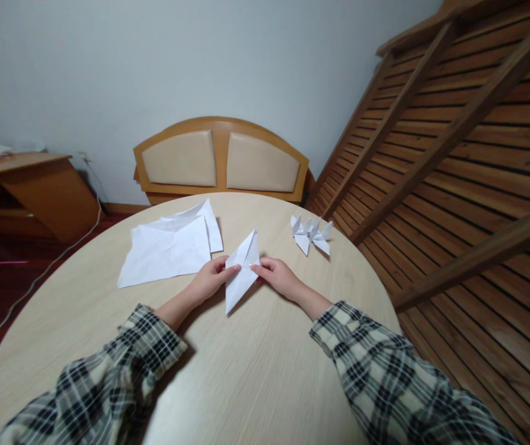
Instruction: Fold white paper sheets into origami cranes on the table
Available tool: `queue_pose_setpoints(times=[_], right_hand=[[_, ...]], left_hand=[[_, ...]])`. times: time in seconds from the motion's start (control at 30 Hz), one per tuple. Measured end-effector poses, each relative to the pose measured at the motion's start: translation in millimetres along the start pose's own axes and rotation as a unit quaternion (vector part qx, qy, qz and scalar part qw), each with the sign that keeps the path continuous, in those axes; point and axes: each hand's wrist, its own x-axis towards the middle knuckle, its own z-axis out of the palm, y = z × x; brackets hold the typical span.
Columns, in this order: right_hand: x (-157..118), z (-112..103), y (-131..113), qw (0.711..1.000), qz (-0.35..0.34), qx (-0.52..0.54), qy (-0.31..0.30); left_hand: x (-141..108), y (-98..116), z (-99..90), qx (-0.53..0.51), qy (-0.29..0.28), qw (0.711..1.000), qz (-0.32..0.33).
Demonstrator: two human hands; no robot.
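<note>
A white sheet of paper folded into a long diamond [243, 281] is held up over the middle of the round table [265, 383], one point toward me and one away. My left hand [214, 276] pinches its left edge, thumb on top. From the other side my right hand [278, 277] grips the right edge, its thumb near the centre crease. The fingers under the paper are mostly hidden. Left of my hands lie several loose white sheets [167, 250], creased and overlapping. Folded paper cranes [310, 236] stand close together toward the back right of the table.
Beyond the table stands a wooden headboard [221, 154] with two cream panels against the wall. Slatted wooden boards [469, 161] lean along the right side. At the far left are a wooden desk [37, 191] and a white cable [37, 281] on the dark floor.
</note>
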Motion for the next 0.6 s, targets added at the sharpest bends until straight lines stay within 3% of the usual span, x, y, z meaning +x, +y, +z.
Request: queue_pose_setpoints(times=[0.27,0.6], right_hand=[[-2.7,-0.1,-1.9,0.999,-0.01,-0.023,-0.044],[-2.0,0.6,1.8,0.997,-0.025,-0.064,-0.036]], left_hand=[[-2.1,4.1,-0.5,-0.024,0.032,0.999,-0.021],[-3.6,10.5,1.7,0.02,0.036,0.999,-0.019]])
